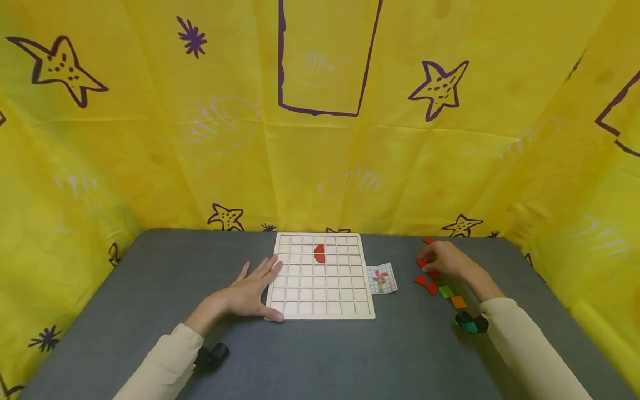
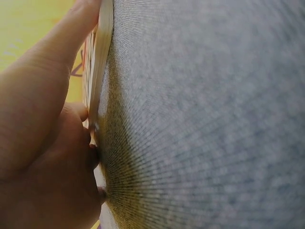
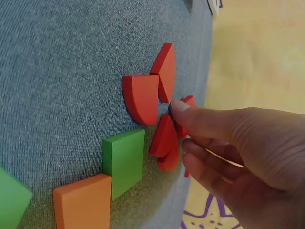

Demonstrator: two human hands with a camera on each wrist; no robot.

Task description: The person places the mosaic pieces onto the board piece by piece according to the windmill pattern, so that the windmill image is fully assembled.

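Observation:
My left hand [image 1: 250, 291] lies with spread fingers at the left edge of a pale grid board [image 1: 320, 294]; its thumb touches the near left corner. Two red quarter-circle pieces [image 1: 320, 258] sit in neighbouring cells toward the board's far side. On the right, my right hand [image 1: 445, 258] reaches into a group of loose red pieces. In the right wrist view, its thumb and fingers pinch one red piece [image 3: 189, 101], partly hidden by the thumb. Close by lie a red quarter-circle [image 3: 141, 98] and other red pieces, some overlapping.
A small printed card [image 1: 392, 286] with a red pinwheel pattern lies against the board's right edge. Nearer me than the red pieces are a green square [image 1: 445, 291] and an orange square [image 1: 458, 302]. A yellow patterned cloth [image 1: 320, 150] stands behind the grey table [image 1: 320, 361].

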